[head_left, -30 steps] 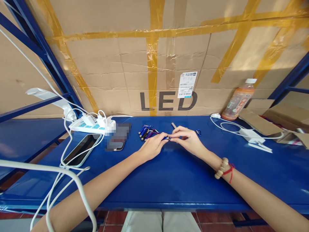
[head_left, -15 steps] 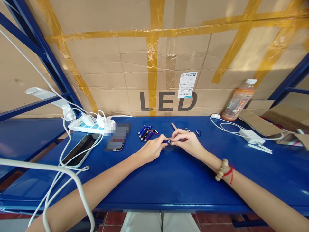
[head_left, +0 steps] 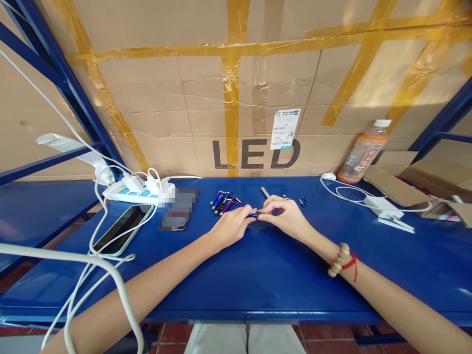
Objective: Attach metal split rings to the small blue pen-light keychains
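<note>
My left hand (head_left: 230, 227) is closed in a pinch around a small blue metal tube (head_left: 252, 215), most of which the fingers hide. The fingertips of my right hand (head_left: 285, 216) meet at the tube's silvery right end, pinching a tiny part there that I cannot make out clearly. Just behind my left hand lies a cluster of similar small tubes (head_left: 222, 202) in blue, black and purple, with carabiner clips on them. A grey pen-like stick (head_left: 264, 192) lies behind my right hand. Beyond it, a blue carabiner (head_left: 302, 202) rests on the blue table (head_left: 258, 275).
On the left are a white power strip (head_left: 121, 193), a phone (head_left: 125, 228), a dark blurred-out object (head_left: 184, 206) and looping white cables (head_left: 92, 258). To the right stand an orange drink bottle (head_left: 363, 155), a white charger (head_left: 383, 206) and an open carton (head_left: 438, 172). A large cardboard box (head_left: 165, 108) backs the table.
My right fingertips have shifted slightly left and now cover more of the tube's end. My left hand keeps its hold; the view has moved a little.
</note>
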`<state>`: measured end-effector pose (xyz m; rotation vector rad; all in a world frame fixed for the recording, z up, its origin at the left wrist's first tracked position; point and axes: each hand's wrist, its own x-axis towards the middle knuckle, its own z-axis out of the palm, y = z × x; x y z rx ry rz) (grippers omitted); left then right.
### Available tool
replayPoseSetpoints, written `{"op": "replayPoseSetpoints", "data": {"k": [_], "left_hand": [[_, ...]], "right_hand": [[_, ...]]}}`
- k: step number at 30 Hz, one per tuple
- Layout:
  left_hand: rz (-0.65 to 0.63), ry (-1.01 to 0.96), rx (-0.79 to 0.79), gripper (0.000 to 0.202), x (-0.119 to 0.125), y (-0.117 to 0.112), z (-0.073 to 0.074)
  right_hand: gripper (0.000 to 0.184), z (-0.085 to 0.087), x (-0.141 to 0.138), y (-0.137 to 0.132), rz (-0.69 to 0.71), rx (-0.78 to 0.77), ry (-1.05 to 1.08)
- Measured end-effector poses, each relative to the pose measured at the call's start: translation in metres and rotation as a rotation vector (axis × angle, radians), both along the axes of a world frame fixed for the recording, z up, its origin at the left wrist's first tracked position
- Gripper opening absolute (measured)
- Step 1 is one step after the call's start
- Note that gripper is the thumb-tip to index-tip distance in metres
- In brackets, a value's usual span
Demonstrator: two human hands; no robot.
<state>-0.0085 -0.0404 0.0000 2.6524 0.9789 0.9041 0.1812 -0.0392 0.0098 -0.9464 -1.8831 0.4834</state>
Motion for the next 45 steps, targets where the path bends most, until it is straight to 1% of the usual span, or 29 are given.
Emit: {"op": "replayPoseSetpoints", "data": {"k": [3,6,11,14,18,20,23,28,34,37,42,45], "left_hand": [[0.016,-0.007,0.04,0.008,0.0,0.002,-0.002],[0.026,-0.019,0.09,0.011,-0.001,0.003,-0.005],[-0.016,-0.064,0.197,0.015,-0.001,0.006,-0.008],[-0.022,-0.086,0.204,0.015,0.0,0.005,-0.007],[-0.031,-0.098,0.137,0.019,0.001,0.003,-0.003],[-0.033,-0.1,0.116,0.019,0.001,0.002,-0.001],[-0.008,-0.1,0.094,0.018,0.002,0.003,0.0],[0.04,-0.095,0.14,0.017,0.002,0.005,-0.002],[0.056,-0.086,0.176,0.019,0.003,0.006,-0.002],[0.08,-0.076,0.182,0.02,0.003,0.006,-0.002],[0.108,-0.071,0.155,0.022,0.002,0.007,0.0],[0.109,-0.05,0.114,0.022,0.002,0.006,0.002]], "right_hand": [[0.021,-0.001,-0.002,-0.001,-0.002,-0.002,0.019],[0.023,-0.002,-0.005,-0.003,-0.004,-0.036,0.053],[0.03,-0.003,-0.01,-0.006,-0.029,-0.122,0.095],[0.033,-0.001,-0.01,-0.006,-0.002,-0.248,0.154],[0.04,0.004,-0.011,-0.007,0.006,-0.493,0.224],[0.041,0.004,-0.011,-0.007,-0.01,-0.549,0.236],[0.042,0.004,-0.011,-0.006,-0.028,-0.503,0.222],[0.04,0.001,-0.009,-0.003,-0.058,-0.295,0.123],[0.03,0.0,-0.007,-0.003,-0.129,-0.085,-0.004],[0.025,0.001,-0.006,-0.003,-0.157,-0.055,0.002],[0.025,0.004,-0.004,-0.004,-0.069,0.005,0.021],[0.024,0.005,-0.003,-0.004,-0.058,0.046,0.003]]}}
